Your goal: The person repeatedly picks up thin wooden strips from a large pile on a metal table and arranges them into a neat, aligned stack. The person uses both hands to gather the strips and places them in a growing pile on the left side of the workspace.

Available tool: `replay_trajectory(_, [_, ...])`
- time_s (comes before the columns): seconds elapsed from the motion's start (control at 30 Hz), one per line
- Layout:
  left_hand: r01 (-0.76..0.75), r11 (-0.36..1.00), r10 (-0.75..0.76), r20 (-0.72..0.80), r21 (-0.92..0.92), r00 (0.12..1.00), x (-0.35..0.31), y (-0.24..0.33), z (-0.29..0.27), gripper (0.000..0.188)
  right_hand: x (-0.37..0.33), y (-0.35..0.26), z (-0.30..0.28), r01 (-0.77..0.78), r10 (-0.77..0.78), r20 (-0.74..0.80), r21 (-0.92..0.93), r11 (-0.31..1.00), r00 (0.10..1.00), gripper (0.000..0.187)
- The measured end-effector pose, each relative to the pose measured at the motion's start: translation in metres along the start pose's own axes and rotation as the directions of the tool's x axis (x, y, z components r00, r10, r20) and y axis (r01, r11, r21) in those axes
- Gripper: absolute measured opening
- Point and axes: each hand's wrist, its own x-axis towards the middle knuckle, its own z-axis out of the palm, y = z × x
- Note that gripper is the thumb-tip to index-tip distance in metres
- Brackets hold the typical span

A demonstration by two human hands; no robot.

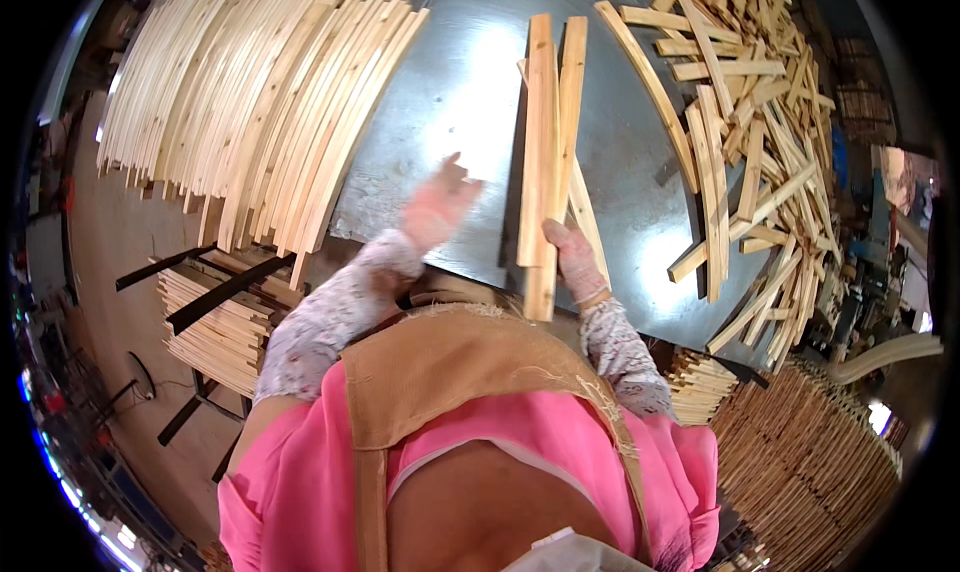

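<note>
My right hand is closed on the near end of a few pale wooden strips, its thumb on top of them. The strips point away from me over a grey metal tabletop, slightly fanned out. Another wooden strip slants beneath them, close to that hand. Left of the strips, my left hand is a little blurred by motion. Its fingers are apart and nothing is in them; it is above the table near the front edge.
A row of wooden strips lies side by side at the left. Loose strips are heaped crosswise on the table's right. More strips are stacked below at left and in a large pile at lower right. Black metal bars jut out at left.
</note>
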Motion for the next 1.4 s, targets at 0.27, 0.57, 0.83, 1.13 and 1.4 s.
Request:
replay_trajectory(0.27, [0.245, 0.93, -0.262, -0.025, -0.275, 0.965, 0.01, 0.002, -0.036, 0.061, 0.07, 0.009, 0.117, 0.29, -0.273, 0.124, -0.616, 0.732, 0.954, 0.062])
replay_trajectory(0.57, [-0.071, 0.991, 0.108, -0.367, 0.113, 0.924, -0.08, -0.037, -0.136, 0.044, 0.108, -0.036, 0.29, 0.361, 0.081, 0.405, -0.875, 0.322, 0.911, 0.069])
replay_trajectory(0.83, [0.281, 0.403, 0.081, -0.34, 0.871, 0.937, -0.058, -0.079, -0.092, 0.081, 0.079, -0.027, 0.091, 0.181, -0.665, 0.092, -0.981, 0.065, 0.741, 0.069])
replay_trajectory(1.13, [0.287, 0.86, -0.017, -0.538, 0.422, 0.843, -0.049, -0.082, -0.144, 0.091, 0.103, -0.044, 0.052, 0.192, -0.314, -0.068, -0.662, 0.724, 0.947, 0.052])
replay_trajectory(1.4, [0.166, 0.974, 0.042, -0.844, 0.154, 0.535, -0.074, -0.131, -0.19, 0.038, 0.139, -0.028, 0.27, 0.161, -0.068, 0.147, -0.849, 0.504, 0.987, 0.094])
